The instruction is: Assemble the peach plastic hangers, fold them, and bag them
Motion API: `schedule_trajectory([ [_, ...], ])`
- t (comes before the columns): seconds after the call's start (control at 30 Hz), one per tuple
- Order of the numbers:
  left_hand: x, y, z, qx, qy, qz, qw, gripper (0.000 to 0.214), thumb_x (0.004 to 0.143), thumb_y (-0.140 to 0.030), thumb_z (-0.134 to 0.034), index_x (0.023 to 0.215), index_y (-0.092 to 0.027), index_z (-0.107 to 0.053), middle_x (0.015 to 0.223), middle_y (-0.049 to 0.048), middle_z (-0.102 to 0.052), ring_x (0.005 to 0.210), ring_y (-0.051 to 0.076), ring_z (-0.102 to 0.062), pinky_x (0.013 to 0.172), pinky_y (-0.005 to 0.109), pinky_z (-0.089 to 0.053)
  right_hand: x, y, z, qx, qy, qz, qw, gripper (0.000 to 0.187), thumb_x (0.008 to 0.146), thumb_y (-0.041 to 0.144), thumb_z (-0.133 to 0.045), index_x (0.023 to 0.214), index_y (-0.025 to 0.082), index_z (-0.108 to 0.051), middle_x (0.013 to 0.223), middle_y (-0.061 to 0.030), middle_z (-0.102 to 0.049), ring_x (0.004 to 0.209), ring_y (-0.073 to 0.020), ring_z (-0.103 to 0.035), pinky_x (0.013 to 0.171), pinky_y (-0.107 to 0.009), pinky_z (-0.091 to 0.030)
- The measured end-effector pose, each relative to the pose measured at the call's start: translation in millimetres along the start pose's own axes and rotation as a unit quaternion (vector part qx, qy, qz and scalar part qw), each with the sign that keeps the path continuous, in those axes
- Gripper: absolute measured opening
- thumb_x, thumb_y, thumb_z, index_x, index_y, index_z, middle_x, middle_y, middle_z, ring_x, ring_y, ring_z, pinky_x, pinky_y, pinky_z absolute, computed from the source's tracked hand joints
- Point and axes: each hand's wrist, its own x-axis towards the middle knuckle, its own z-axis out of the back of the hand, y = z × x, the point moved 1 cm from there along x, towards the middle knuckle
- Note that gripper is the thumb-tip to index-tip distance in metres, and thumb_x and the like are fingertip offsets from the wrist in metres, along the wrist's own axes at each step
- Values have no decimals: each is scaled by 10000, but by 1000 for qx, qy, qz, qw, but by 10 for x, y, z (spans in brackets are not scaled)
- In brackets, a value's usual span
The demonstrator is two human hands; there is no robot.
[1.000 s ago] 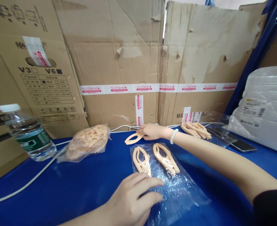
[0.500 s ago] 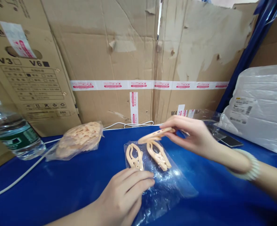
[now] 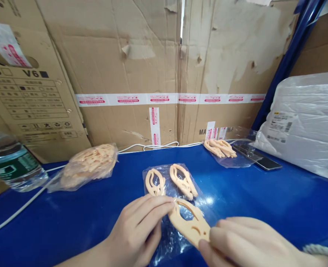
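My right hand [image 3: 244, 241] is closed on a peach plastic hair clip [image 3: 189, 220] near the bottom edge, its tip pointing toward my left fingers. My left hand [image 3: 137, 231] rests with fingers curled on the near end of a clear plastic bag [image 3: 200, 200] lying on the blue table [image 3: 77, 218]; its fingertips touch the held clip's end. Inside the bag lie two more peach clips, one on the left [image 3: 154, 181] and one on the right [image 3: 182, 180].
A bag full of peach clips [image 3: 87, 165] lies at left, beside a water bottle [image 3: 9, 161] and a white cable [image 3: 27, 204]. A smaller bag of clips [image 3: 221, 148] and a phone [image 3: 257, 159] sit at back right, near a white plastic parcel [image 3: 305, 122]. Cardboard boxes [image 3: 141, 66] wall the back.
My right hand picked up a clip from the back of the table and brought it down to the bag's near end by my left hand. The view shifted slightly.
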Motion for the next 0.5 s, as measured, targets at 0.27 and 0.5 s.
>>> schedule_trajectory([
  [0.27,15,-6,20,9,-26,0,1000,397,812,8,-484,1172,-102,-606,1096,123,-694,1027,195,-657,922,301,-533,323,14,-342,-87,33,198,976,180,861,109,-482,811,166,-644,624,-37,-586,478,-159,-502,402,-293,-381],
  [0.5,-5,19,12,10,-39,-11,999,407,794,-17,-478,1167,-111,-611,1101,122,-696,1012,206,-666,893,316,-554,387,57,-626,-110,29,161,980,198,826,97,-463,793,90,-658,685,-134,-632,564,-227,-576,499,-348,-470],
])
